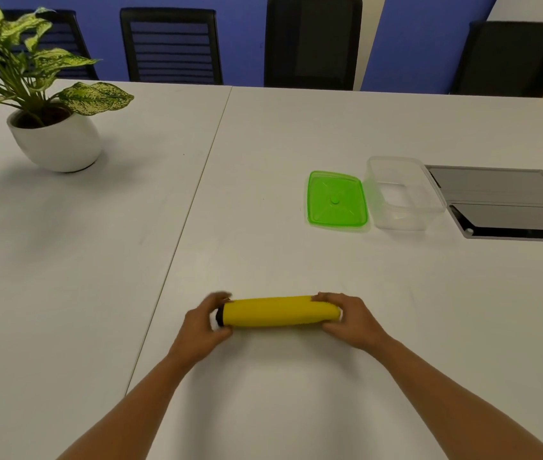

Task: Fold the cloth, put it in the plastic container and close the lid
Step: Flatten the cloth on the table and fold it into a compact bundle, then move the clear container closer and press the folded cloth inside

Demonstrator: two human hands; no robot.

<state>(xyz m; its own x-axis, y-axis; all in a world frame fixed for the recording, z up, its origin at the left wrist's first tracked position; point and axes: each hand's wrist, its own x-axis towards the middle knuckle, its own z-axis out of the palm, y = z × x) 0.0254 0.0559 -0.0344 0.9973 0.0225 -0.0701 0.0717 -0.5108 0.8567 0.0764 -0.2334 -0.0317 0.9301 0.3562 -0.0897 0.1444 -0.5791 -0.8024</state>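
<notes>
Container (402, 194) sits on table (263, 127). Lid (336, 199) lies flat on table just L of container; can't tell if they touch. Panel (502, 200) is set in table just R of container. Cloth (280, 312) lies on table well in front of container & to its L, rolled, lengthwise L-R. L hand (205, 322) grips its L end, R hand (351, 318) its R end. Plant pot (56, 141) far L of container, a bit behind. Chairs (313, 41) behind container, past table's far edge.

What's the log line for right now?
cloth: rolled | left hand: grips one end | right hand: grips other end | container: open | lid: beside it
</notes>
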